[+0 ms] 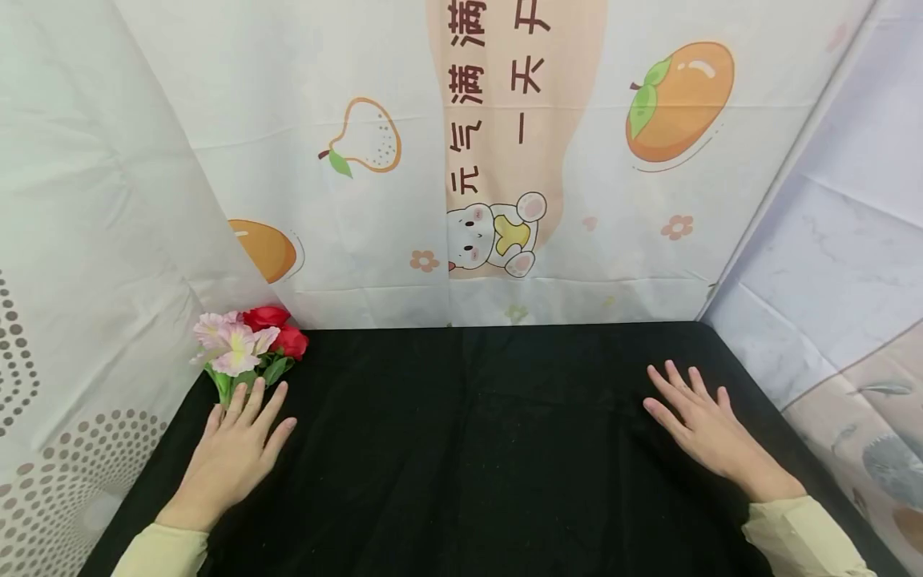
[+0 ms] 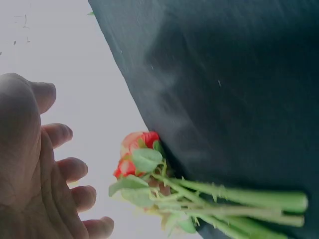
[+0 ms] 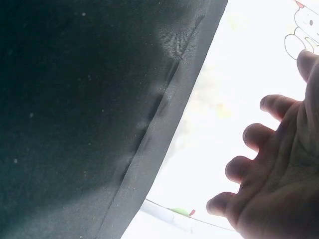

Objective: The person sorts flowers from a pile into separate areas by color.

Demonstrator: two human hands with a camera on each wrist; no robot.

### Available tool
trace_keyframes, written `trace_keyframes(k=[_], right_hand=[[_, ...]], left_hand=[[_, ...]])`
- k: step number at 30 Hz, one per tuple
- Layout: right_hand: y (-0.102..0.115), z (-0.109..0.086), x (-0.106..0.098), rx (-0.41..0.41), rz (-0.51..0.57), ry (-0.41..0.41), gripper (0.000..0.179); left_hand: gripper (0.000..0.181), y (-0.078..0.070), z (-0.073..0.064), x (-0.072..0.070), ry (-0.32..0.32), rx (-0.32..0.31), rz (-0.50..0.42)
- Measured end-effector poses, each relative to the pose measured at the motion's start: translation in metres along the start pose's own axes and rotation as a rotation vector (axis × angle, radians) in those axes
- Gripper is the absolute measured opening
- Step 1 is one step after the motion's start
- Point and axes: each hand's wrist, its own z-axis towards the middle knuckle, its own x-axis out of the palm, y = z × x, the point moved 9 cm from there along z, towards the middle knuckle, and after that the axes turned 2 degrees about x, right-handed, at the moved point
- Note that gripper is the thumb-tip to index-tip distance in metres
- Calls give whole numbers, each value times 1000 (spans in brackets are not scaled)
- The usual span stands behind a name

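Observation:
A bunch of artificial-looking flowers lies at the back left of the black-covered table. It has red roses (image 1: 292,340), pale pink blossoms (image 1: 236,346) and green leaves. Its thick green stems (image 2: 249,199) show in the left wrist view; in the head view my left hand (image 1: 234,453) hides most of them. That hand hovers over the stems with its fingers spread and grips nothing. Over the right side of the table is my right hand (image 1: 710,433), its fingers also spread, with nothing held. Its palm and fingertips (image 3: 237,169) show in the right wrist view.
Black cloth (image 1: 461,449) covers the table. A white printed curtain (image 1: 346,240) hangs right behind its back edge. White fabric (image 1: 86,240) borders the left side, and a marble-patterned panel (image 1: 829,280) borders the right.

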Motion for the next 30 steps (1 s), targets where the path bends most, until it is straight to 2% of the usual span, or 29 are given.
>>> trace_keyframes(k=[3,5,8,12,15,18,23,26,30], right_hand=[[0,0,-2,-1,11,-3,67],[1,0,-2,-2,25,-3,66],[1,0,-3,-2,41,-2,67],[3,0,-5,-21,30,-29,73],[5,1,-7,-48,10,-67,78],[6,0,-6,-67,3,-82,80],[11,-2,-4,-82,-7,-98,79],[12,-3,-3,-84,-11,-103,79],[9,-5,1,-74,-13,-78,80]], left_hand=[[69,7,-1,-3,-12,-10,-18],[72,12,-1,-8,-50,-8,-19],[74,19,-1,-18,-141,8,-4],[69,27,-3,-29,-274,34,59],[63,33,-3,-34,-324,22,95],[49,37,-3,-33,-293,8,99],[36,45,-3,-20,-149,-24,82],[33,51,2,-15,-96,-51,53],[16,62,11,-10,-38,-115,-20]])
